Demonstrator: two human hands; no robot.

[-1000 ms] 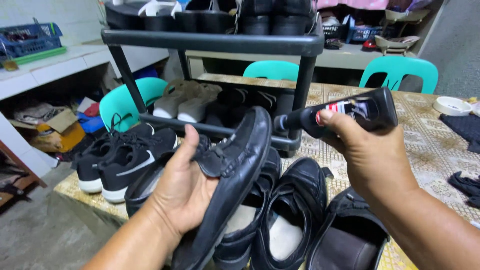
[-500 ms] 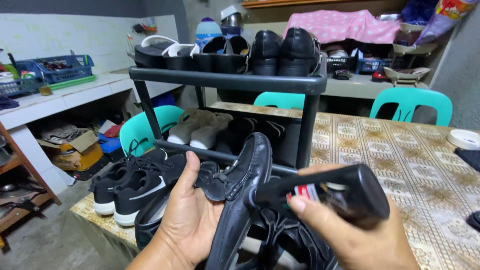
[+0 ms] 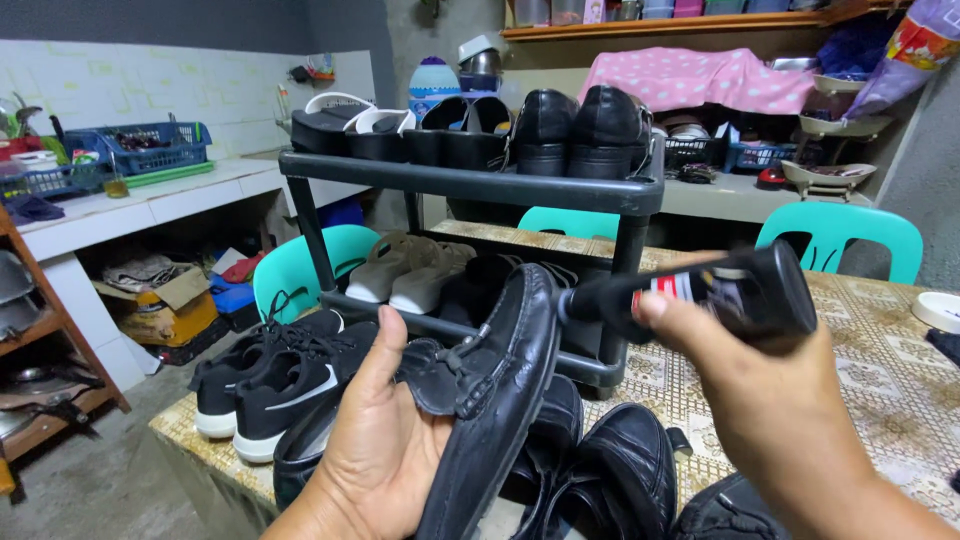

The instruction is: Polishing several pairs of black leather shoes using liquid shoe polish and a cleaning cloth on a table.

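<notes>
Currently, left to right:
Left hand (image 3: 385, 450): fingers wrapped under black loafer (image 3: 500, 400), thumb up along its side; shoe held tilted over the table (image 3: 880, 380).
Loafer handling: likely light, upper pliable, polished surface probably slippery; support beneath the sole.
Right hand (image 3: 770, 400): clenched around black polish bottle (image 3: 720, 295), applicator tip touching the loafer's edge.
Hidden: loafer heel cut off below; bottle's far side covered.

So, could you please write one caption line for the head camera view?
Left hand holds a glossy black leather loafer while right hand presses a black polish bottle against it.
</notes>
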